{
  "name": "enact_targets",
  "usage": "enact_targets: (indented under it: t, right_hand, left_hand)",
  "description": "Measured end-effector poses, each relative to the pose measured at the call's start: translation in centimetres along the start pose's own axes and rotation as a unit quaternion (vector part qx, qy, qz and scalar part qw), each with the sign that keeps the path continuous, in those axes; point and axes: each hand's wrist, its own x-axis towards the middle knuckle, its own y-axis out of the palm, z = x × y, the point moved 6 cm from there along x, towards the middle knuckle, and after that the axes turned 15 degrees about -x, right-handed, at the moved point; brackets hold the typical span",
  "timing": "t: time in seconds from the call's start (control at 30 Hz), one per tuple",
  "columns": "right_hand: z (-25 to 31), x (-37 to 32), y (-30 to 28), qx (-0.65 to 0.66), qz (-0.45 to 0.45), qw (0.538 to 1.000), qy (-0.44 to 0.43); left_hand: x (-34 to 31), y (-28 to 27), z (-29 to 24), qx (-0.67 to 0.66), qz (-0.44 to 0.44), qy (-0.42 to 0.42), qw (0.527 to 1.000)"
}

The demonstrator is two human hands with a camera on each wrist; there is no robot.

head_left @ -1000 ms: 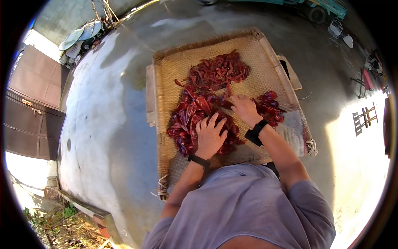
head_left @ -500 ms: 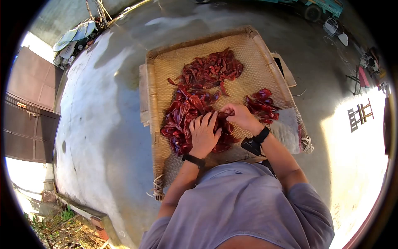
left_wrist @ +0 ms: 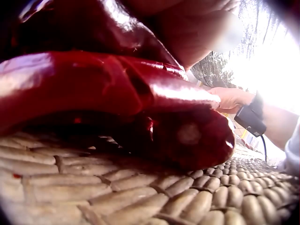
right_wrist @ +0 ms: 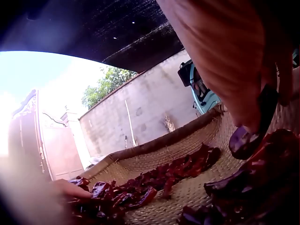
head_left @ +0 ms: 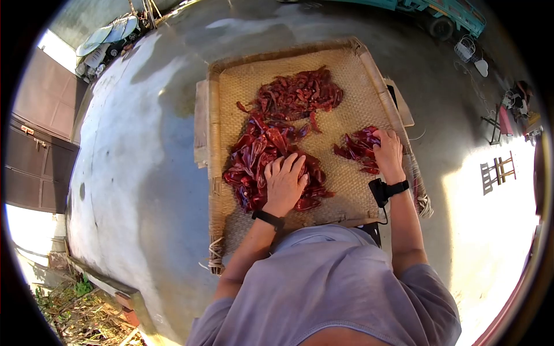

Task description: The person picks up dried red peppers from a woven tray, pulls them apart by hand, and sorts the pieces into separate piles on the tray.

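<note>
A shallow woven tray bears red dried chili peppers in separate heaps. My left hand rests on the large heap at the left, fingers spread and relaxed. In the left wrist view its fingers lie over a glossy red pepper close above the weave. Over the small heap at the right is my right hand. It pinches a dark red chili pepper between thumb and fingers in the right wrist view. A third heap, of darker, shrivelled peppers, lies toward the far side.
A raised rim surrounds the tray, with boards jutting out from beneath. Concrete floor spreads around it. Farther off are a teal vehicle, a brown metal gate and a small stool.
My right hand went from between the heaps to the large heap beside my left hand, then across right to the small heap. My left hand stays on the large heap.
</note>
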Motion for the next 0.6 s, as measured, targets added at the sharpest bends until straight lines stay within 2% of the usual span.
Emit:
enact_targets:
  t: [0.07,0.13,0.17,0.2,0.3,0.4,0.43,0.6]
  right_hand:
    - [1.6,-0.1,-0.8,-0.059,-0.049,0.997,-0.007]
    - [4.3,0.7,0.4,0.002,-0.027,0.997,-0.076]
    - [6.0,0.7,0.9,0.047,0.004,0.996,-0.082]
    - [7.9,1.1,1.7,0.05,0.029,0.992,-0.112]
    - [13.2,1.8,4.5,0.025,-0.019,0.971,-0.239]
    - [16.7,2.5,7.1,0.003,0.012,0.967,-0.253]
    - [17.3,2.8,7.8,-0.011,-0.005,0.967,-0.256]
    - [17.3,2.8,8.7,-0.024,0.072,0.962,-0.263]
  left_hand:
    - [0.0,-0.2,-0.1,-0.003,0.004,-0.005,1.0]
    - [0.1,-0.2,-0.1,-0.005,0.008,-0.009,1.0]
    - [0.1,-0.1,-0.1,-0.005,0.009,-0.01,1.0]
    - [0.2,-0.1,-0.1,-0.004,0.009,-0.011,1.0]
    - [0.2,-0.1,-0.2,-0.006,0.005,-0.011,1.0]
    - [0.2,-0.2,-0.3,-0.007,0.001,-0.012,1.0]
    - [0.2,-0.2,-0.2,-0.007,-0.001,-0.009,1.0]
    - [0.2,-0.2,0.0,-0.01,-0.015,0.005,1.0]
